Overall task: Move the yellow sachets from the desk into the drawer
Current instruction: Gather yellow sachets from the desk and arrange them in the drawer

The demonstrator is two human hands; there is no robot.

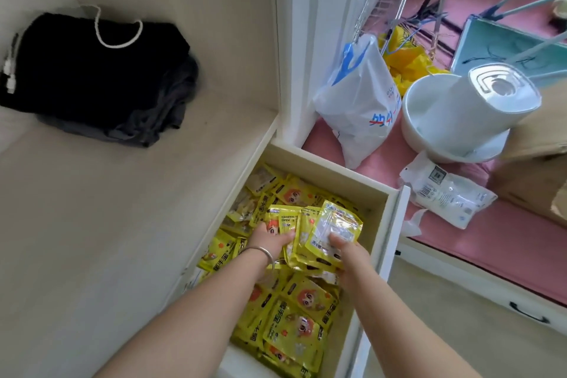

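An open drawer (331, 167) below the pale desk top (107, 224) is packed with several yellow sachets (302, 301). Both hands are inside the drawer holding a stack of yellow sachets (319, 230) between them. My left hand (270, 238), with a bangle on its wrist, grips the stack's left side. My right hand (346, 250) grips its right side, thumb on a sachet turned shiny side up. The stack is just above the sachets lying in the drawer. No sachets are visible on the desk.
Folded black and grey clothes (101, 80) lie at the back left of the desk. Right of the drawer, a pink surface holds a white plastic bag (362, 104), a white basin (429, 120) with a white appliance (481, 101), and a clear packet (445, 190).
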